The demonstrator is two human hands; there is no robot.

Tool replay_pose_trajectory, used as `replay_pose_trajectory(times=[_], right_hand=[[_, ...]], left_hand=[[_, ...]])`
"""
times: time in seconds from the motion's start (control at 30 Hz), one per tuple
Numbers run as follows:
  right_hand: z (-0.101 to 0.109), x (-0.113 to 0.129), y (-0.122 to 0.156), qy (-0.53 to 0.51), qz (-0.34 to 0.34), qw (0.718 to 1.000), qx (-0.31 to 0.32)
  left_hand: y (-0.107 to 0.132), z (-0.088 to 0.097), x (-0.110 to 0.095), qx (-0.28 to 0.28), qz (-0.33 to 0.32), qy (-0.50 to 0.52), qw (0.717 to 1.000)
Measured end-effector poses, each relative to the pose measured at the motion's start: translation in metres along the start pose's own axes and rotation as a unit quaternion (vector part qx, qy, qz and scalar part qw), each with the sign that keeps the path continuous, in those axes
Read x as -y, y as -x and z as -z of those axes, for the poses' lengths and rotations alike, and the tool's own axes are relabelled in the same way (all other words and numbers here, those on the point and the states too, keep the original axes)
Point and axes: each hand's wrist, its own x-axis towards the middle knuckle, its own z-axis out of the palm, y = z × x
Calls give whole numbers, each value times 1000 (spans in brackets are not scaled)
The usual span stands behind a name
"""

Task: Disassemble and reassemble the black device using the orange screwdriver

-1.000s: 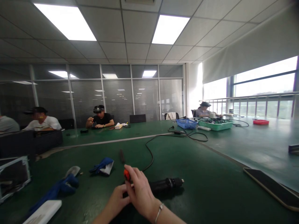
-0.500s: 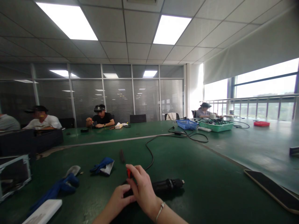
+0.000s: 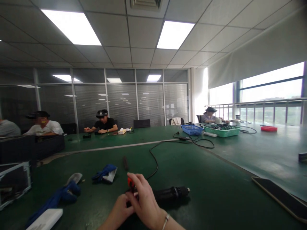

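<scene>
Pinching a red piece (image 3: 130,181) between thumb and fingers of the right hand (image 3: 145,201), close against the left hand (image 3: 120,206), with finger hold too hidden to tell, near a black cylindrical tool (image 3: 169,194) on the green table (image 3: 216,195)

Two hands at grip: one left hand (image 3: 121,207), one right hand (image 3: 148,204). One red-and-black piece (image 3: 130,182) within grip. One black cylindrical tool (image 3: 171,193) just right of it. One dark stick (image 3: 125,163) just beyond. Two blue glove-like bundles (image 3: 105,173) left of grip. One white block (image 3: 45,219), nearer, left. Blue tray (image 3: 192,131), green tray (image 3: 223,133), red tray (image 3: 269,128): three, beyond, rightward. Four people (image 3: 105,124) beyond: three leftward, one rightward.
</scene>
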Motion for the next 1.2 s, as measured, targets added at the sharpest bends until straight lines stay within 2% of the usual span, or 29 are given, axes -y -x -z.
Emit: replay_pose_trajectory(times=[0.1,0.27,0.4,0.53,0.77,0.93,1.1,1.2], right_hand=[[0,-2,-1,15,-12,1000,-16],[-1,-8,1,-47,22,999,13],[-2,-15,2,-4,-1,1000,-15],[-3,-17,3,-25,18,1000,9],[-3,-22,3,33,12,999,-13],[-3,-20,5,7,38,999,31],[-5,-20,5,52,25,998,-25],[-6,-21,4,45,32,998,-15]], left_hand=[[3,0,-4,-2,15,-10,1000],[8,0,-11,0,53,-20,998],[9,-2,-9,-6,41,4,999],[9,-4,-6,-18,46,-2,999],[11,-3,-16,3,70,4,998],[11,-3,-14,-4,66,-2,998],[11,-4,-13,-14,61,17,998],[12,-3,-14,-12,75,5,997]])
